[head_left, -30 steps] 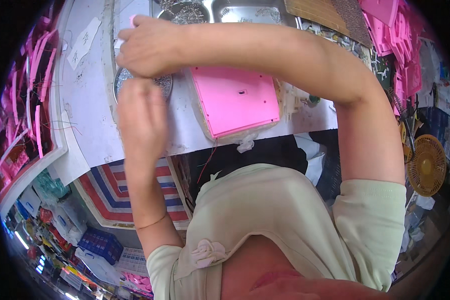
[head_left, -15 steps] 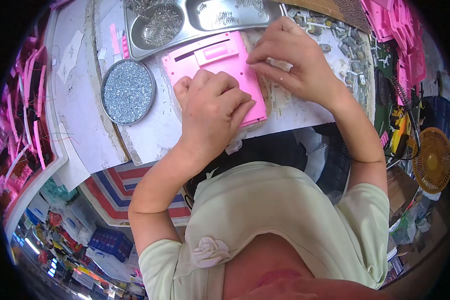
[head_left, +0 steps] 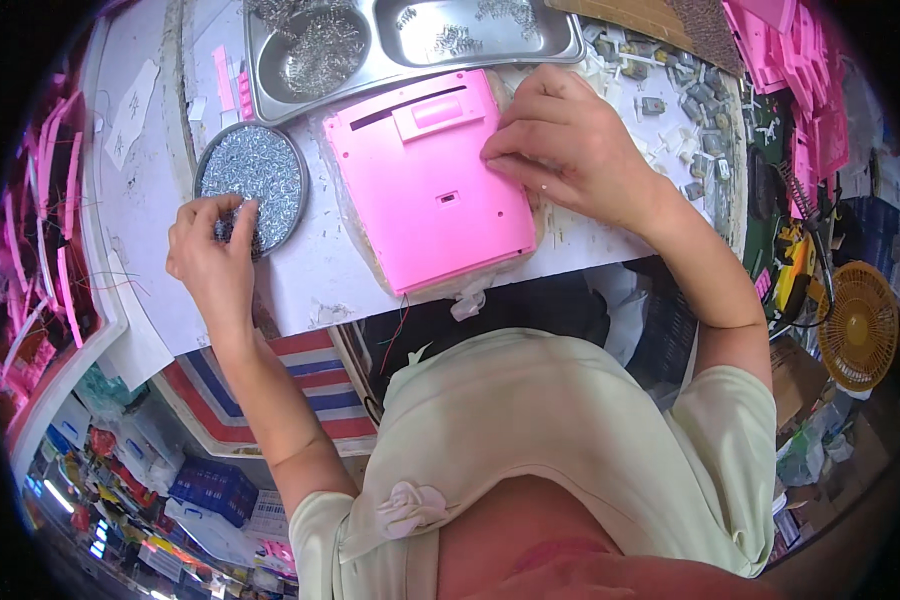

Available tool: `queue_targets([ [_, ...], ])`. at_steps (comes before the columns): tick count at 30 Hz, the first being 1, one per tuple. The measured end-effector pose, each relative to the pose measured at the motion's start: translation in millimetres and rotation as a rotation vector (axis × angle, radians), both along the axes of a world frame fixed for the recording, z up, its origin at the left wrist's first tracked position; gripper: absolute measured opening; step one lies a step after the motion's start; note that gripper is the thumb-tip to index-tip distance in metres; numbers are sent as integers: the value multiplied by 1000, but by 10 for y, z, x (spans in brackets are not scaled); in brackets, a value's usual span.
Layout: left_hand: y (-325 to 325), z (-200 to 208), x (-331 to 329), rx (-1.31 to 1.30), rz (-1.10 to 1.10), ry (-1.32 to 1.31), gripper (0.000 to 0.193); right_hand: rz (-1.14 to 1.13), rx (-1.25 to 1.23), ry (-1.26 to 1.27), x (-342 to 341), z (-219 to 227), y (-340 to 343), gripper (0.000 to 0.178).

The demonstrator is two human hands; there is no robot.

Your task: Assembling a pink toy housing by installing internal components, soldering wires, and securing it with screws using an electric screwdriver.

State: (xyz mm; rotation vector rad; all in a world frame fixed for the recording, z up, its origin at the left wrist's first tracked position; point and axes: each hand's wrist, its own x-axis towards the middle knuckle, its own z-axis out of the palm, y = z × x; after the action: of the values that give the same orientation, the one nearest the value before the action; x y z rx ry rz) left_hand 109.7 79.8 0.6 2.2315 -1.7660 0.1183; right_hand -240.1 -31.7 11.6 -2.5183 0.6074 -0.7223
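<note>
A pink plastic casing (head_left: 420,215) lies on the table in front of me, with a small slot in its middle and a raised block near its far edge. My right hand (head_left: 570,150) is at its right edge, thumb and fingers pinched together; whatever is between the fingertips is too small to make out. My left hand (head_left: 215,245) is over the near part of a round dish (head_left: 304,185) filled with small silver screws (head_left: 250,165). Its thumb stands slightly apart from the curled fingers, and the fingertips are at the screws.
A metal tray (head_left: 370,70) with compartments of small springs stands beyond the casing. Small motors (head_left: 715,140) and white parts lie at the right. Pink parts are piled at far left and far right. A yellow-brown fan (head_left: 858,325) stands at the right.
My left hand has moved left from the casing to the screw dish, uncovering the casing's middle. My right hand has shifted slightly down and left along the casing's edge, still pinched.
</note>
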Motion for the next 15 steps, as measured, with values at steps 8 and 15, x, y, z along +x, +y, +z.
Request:
queue_targets([
  [8, -20, -159, 114, -159, -60, 414, 7, 69, -28, 126, 20, 140, -73, 20],
  [15, -132, -173, 238, -182, -106, 273, 15, -316, 38, -301, -157, 584, -532, 21],
])
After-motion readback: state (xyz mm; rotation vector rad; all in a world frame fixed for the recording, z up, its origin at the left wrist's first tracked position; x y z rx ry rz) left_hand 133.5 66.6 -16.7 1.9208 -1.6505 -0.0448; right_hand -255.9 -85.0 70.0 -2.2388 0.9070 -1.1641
